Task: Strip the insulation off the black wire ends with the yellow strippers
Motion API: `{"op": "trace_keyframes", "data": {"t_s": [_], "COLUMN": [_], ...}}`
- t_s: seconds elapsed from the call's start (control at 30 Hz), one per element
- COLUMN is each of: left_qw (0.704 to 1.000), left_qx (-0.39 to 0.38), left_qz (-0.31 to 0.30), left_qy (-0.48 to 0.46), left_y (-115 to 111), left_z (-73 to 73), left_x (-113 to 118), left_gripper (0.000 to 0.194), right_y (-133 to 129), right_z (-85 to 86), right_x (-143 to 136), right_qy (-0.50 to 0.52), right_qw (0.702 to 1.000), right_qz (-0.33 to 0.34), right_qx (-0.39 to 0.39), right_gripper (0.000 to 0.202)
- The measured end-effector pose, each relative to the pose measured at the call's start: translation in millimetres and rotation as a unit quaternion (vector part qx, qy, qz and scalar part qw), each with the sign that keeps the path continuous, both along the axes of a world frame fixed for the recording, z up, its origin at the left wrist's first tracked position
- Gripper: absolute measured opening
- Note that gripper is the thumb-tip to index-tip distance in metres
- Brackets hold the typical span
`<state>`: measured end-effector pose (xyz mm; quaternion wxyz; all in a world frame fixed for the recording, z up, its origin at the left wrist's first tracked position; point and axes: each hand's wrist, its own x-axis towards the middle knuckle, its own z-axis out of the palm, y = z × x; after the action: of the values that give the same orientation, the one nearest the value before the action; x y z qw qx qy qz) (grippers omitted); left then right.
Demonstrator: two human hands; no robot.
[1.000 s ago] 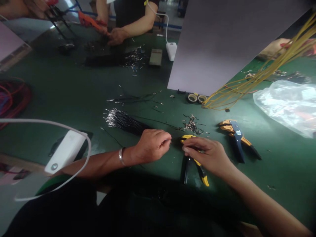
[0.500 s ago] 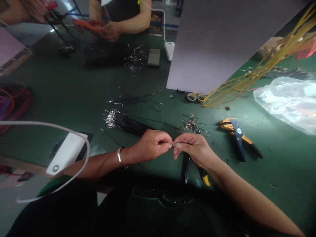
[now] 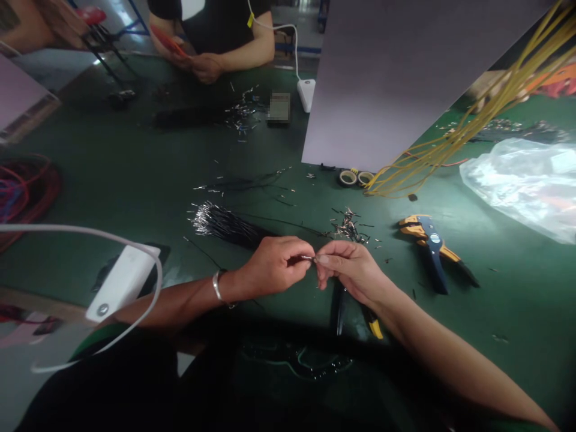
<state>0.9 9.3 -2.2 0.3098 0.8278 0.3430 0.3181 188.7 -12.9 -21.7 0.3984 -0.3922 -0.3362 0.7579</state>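
Note:
Over the front of the table, my left hand (image 3: 283,262) is closed in a pinch around a thin dark wire (image 3: 307,258) with a silvery end. My right hand (image 3: 348,264) meets it fingertip to fingertip, thumb and forefinger pinching the tip of that wire. The fingers hide most of it. Behind my left hand lies a bundle of black wires (image 3: 229,225) with bright metal ends. A heap of small metal terminals (image 3: 350,227) lies just beyond my right hand. Beneath my right wrist, a tool with black and yellow handles (image 3: 374,324) is partly covered.
Wire strippers (image 3: 434,240) lie to the right, near a clear plastic bag (image 3: 522,186). Two tape rolls (image 3: 348,177) sit below a grey panel (image 3: 382,78) and hanging yellow wires (image 3: 454,141). A white power bank (image 3: 121,282) with its cable is at left. Across the table, a co-worker's hands (image 3: 207,67) hold something orange.
My fingertips have parted slightly, so the silvery wire end now shows between them. Both hands stay in nearly the same place. The co-worker's orange thing has tilted upward.

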Motion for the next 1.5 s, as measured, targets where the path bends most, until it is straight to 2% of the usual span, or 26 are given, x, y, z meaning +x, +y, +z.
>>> {"op": "trace_keyframes", "data": {"t_s": [0.27, 0.63, 1.5], "left_qw": [0.997, 0.998, 0.997], "left_qx": [0.054, -0.051, -0.069], "left_qz": [-0.011, 0.013, 0.023], "left_qy": [0.056, 0.023, -0.002], "left_y": [1.3, 1.6, 1.0], "left_z": [-3.6, 1.9, -1.6], "left_x": [-0.9, 0.8, 0.2], "left_gripper": [0.014, 0.012, 0.009], "right_y": [0.0, -0.5, -0.9], "right_z": [-4.1, -5.3, -9.9], "right_x": [-2.2, 0.6, 2.9], "right_qy": [-0.013, -0.023, -0.009], "right_qw": [1.0, 1.0, 0.999], "right_qz": [0.009, 0.007, -0.017], "right_qx": [-0.007, 0.014, 0.047], "right_gripper": [0.02, 0.017, 0.012]}}
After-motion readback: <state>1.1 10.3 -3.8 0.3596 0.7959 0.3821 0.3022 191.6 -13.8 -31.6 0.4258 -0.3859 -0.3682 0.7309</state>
